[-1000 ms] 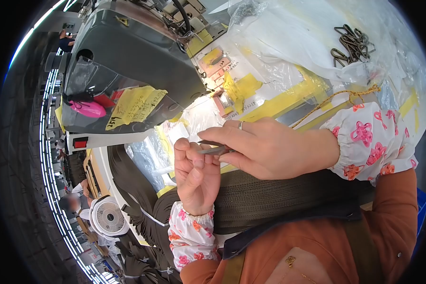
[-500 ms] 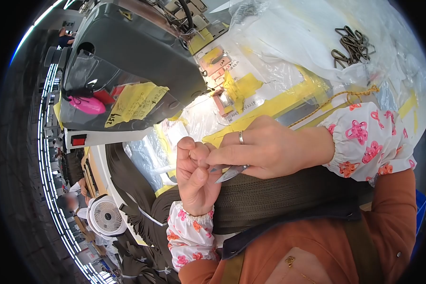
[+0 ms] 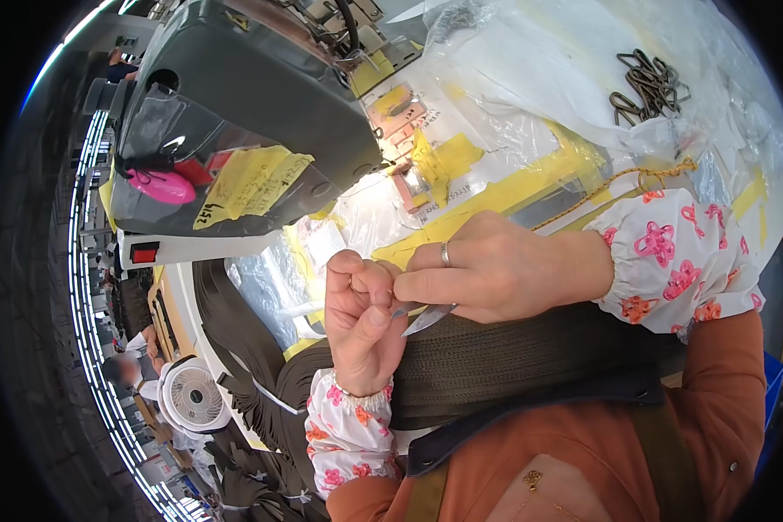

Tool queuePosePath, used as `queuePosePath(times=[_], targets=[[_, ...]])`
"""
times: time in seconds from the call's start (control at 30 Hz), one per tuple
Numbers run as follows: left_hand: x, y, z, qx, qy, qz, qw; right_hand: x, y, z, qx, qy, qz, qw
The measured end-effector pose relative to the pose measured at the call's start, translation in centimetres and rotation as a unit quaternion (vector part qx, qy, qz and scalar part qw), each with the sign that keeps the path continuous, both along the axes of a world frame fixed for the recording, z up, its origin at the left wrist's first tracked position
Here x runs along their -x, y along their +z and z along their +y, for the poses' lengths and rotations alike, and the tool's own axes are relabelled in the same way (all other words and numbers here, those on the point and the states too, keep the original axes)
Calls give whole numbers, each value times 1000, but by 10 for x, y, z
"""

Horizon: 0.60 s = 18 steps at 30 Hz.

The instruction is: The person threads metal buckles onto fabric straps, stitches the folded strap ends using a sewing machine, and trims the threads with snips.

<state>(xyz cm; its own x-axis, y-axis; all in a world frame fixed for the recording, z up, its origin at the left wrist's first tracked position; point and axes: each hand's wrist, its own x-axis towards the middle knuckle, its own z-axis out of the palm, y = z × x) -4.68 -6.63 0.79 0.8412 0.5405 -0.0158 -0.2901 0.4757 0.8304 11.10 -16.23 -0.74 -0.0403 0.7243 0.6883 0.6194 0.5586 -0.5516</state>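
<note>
My right hand (image 3: pixel 505 271), with a ring on one finger, is closed around a small metal blade tool (image 3: pixel 428 320) whose pointed tip sticks out toward the lower left. My left hand (image 3: pixel 363 322) is raised palm up beside it, fingers curled, with fingertips and thumb close to the right fingertips. Whatever lies between the left fingertips is too small to make out. Below both hands lies a thick stack of dark olive webbing strips (image 3: pixel 513 365).
A dark grey sewing machine (image 3: pixel 261 104) with a pink object (image 3: pixel 162 186) stands at upper left. Metal hooks (image 3: pixel 648 85) lie on plastic sheeting (image 3: pixel 531 65); a yellow cord (image 3: pixel 613 181) is nearer. A white fan (image 3: pixel 197 396) and a seated person (image 3: pixel 139 357) are at left.
The blade has swung from pointing left between the hands to pointing down-left below the right fingers. My right fingertips have moved against the left ones, whose fingers have curled in more.
</note>
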Motion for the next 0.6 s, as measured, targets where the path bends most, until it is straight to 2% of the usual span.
queuePosePath(times=[0.17, 0.47, 0.6], targets=[[0, -1, 1, 3, 0, -4, 1000, 1, 1, 1, -19, -7, 19, 1000], [1, -3, 3, 15, 0, -7, 1000, 0, -5, 1, -5, 0, -17, 1000], [-2, 0, -1, 23, 0, -7, 1000, 0, 1, 1, -2, 6, 39, 999]])
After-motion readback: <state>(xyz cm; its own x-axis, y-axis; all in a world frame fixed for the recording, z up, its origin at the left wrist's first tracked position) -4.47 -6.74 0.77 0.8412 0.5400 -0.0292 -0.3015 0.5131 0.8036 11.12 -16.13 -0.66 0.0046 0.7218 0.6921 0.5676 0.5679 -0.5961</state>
